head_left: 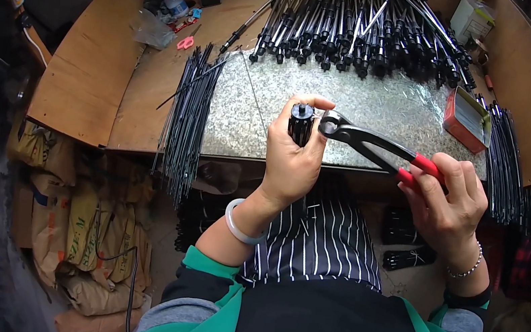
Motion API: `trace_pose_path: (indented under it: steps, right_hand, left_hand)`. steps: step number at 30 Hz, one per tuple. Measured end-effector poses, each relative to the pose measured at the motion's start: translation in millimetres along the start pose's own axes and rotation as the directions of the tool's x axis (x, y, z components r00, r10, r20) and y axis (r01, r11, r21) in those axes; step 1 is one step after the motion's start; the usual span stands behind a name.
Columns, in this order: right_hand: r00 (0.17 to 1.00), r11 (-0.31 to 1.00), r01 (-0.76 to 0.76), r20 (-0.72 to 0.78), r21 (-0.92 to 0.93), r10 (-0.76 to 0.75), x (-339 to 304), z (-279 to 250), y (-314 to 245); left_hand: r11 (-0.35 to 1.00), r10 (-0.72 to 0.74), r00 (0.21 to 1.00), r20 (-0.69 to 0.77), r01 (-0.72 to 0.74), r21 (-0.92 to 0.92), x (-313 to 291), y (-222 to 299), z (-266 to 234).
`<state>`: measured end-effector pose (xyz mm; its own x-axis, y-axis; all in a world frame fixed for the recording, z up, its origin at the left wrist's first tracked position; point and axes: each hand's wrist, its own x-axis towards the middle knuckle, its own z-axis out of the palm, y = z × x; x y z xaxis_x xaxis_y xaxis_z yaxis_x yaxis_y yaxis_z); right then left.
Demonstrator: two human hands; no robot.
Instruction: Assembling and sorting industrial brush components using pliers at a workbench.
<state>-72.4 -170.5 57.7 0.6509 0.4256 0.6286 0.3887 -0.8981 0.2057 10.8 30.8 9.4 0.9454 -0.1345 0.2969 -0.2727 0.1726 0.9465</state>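
My left hand [293, 160] is closed around a black ribbed hub [300, 125], held upright with a small round knob on top. It looks like the head of an umbrella frame; dark thin rods show below the hand, in front of the striped apron. In my right hand [454, 199] is a pair of end-cutting pincers [377, 144] with red grips, the fingers wrapped around both handles. The handles stand apart. Its round head meets the left thumb and forefinger beside the hub, where a thin bright wire end shows. Whether the jaws grip that wire is too small to tell.
Many metal shafts with black fittings [359, 30] are piled at the back. Black thin rods lie in bundles left [190, 114] and right [506, 166]. A red box [465, 123] stands at right. Pink-handled scissors [186, 42] and a bottle [173, 0] lie back left. Sacks [91, 226] stand below.
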Motion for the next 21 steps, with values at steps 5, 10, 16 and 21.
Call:
trace_pose_path:
  steps: [5, 10, 16, 21]
  right_hand:
    - [0.75, 0.659, -0.531, 0.657, 0.533, 0.073, -10, -12, 19]
    - [0.582, 0.078, -0.79, 0.784, 0.608, -0.215, -17, 1, -1]
    - [0.543, -0.024, -0.819, 0.763, 0.573, -0.351, -20, -1, -3]
    - [0.491, -0.002, -0.842, 0.766, 0.539, -0.415, -18, -1, 1]
  left_hand:
    - [0.999, 0.028, 0.996, 0.091, -0.025, -0.029, -9, 7, -5]
    - [0.988, 0.144, 0.981, 0.132, -0.136, -0.069, -10, 2, -3]
    - [0.99, 0.132, 0.977, 0.169, -0.137, 0.02, -13, 6, -8]
    - [0.982, 0.189, 0.964, 0.186, -0.187, -0.029, -15, 7, -3]
